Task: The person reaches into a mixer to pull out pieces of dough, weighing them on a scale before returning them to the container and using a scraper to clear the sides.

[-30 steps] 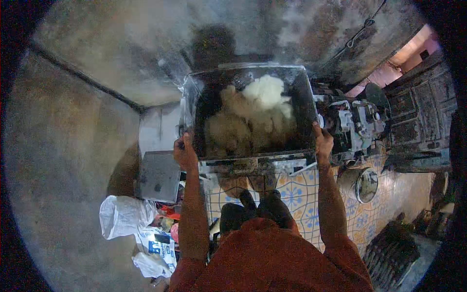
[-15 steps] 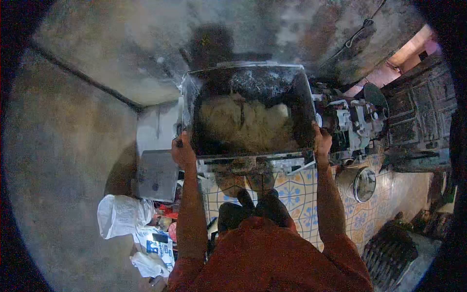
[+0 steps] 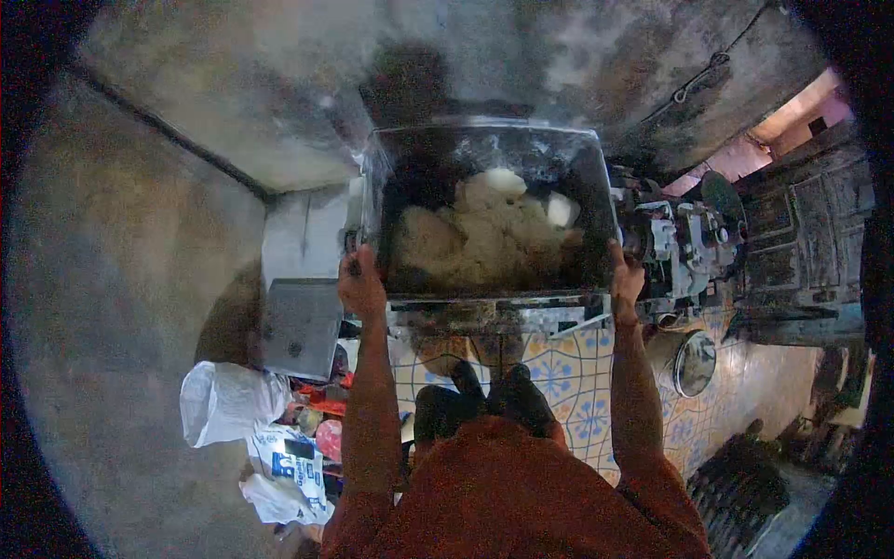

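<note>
A dark, boxy metal trough (image 3: 484, 300) with a flour-like white dusting on its inner walls stands in front of me. Inside lies a pale, lumpy dough-like mass (image 3: 494, 233), with a white piece (image 3: 561, 211) at its right and a whitish lump (image 3: 506, 181) at the top. My left hand (image 3: 361, 281) is closed round the trough's left side near the front corner. On the opposite side, my right hand (image 3: 628, 278) grips the right edge. Both hands' fingertips are partly hidden.
Machinery (image 3: 684, 233) sits right of the trough. A round metal container (image 3: 694, 363) stands on the patterned tile floor (image 3: 559, 373). At left are a grey panel (image 3: 300, 326), a white sack (image 3: 228, 405) and a printed plastic bag (image 3: 289, 470). A wall (image 3: 279, 56) rises behind.
The dough-like mass has changed shape, with a whitish lump now showing at its top. The white piece sits a little differently. Both hands keep their hold as the view shifts slightly.
</note>
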`<control>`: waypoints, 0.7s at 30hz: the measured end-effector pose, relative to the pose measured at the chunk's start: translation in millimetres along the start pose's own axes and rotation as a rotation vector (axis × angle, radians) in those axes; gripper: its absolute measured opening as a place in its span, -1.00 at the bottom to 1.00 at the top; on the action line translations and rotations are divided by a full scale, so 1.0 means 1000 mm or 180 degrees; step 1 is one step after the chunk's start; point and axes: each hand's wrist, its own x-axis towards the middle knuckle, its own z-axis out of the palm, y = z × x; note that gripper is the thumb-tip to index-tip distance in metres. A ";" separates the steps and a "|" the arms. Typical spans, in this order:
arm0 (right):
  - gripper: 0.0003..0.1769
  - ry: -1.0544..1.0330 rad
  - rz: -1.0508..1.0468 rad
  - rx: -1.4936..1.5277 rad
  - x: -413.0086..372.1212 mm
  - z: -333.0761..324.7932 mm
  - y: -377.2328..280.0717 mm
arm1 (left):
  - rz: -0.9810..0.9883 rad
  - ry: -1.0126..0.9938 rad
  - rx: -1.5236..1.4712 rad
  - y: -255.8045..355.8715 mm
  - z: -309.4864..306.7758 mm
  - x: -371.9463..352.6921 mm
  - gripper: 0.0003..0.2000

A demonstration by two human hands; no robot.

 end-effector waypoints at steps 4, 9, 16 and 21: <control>-0.33 0.0070 -0.0028 0.0301 0.005 0.009 0.019 | -0.0019 -0.0062 0.0124 0.012 -0.007 -0.004 -0.54; -0.34 0.0072 -0.0180 0.0134 0.014 0.012 0.037 | -0.0109 -0.0125 -0.0226 0.006 -0.004 -0.002 -0.53; -0.42 0.0132 0.0055 0.0679 0.000 0.009 0.003 | -0.0135 -0.0114 -0.0170 -0.017 0.003 0.001 -0.53; -0.39 0.0019 -0.0119 0.0903 -0.001 0.006 0.013 | -0.0257 -0.0160 0.0372 0.017 -0.012 0.001 -0.54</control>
